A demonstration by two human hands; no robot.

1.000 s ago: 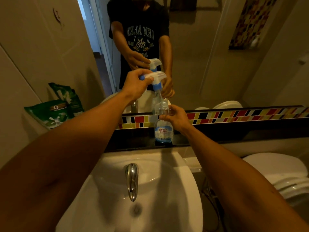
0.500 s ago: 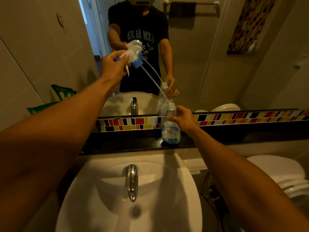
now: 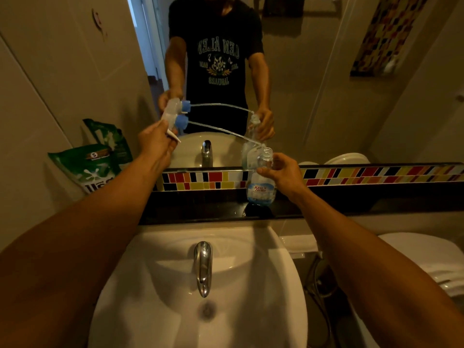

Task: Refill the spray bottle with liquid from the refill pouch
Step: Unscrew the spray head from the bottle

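Clear spray bottle [image 3: 259, 180]: one; green refill pouch [image 3: 86, 167]: one; hands: two.

ledge [image 3: 351, 204] free rt of bottle [image 3: 259, 189]

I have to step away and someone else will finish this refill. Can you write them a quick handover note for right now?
Left hand: grips the spray head, lifted off to the left; its dip tube ends near the bottle mouth.
Right hand: holds the neck of the spray bottle, upright on the black ledge behind the sink.
Green refill pouch: leaning on the left wall, untouched.
Done: bottle opened.
Left: set the head down, pour from the pouch, refit the head.
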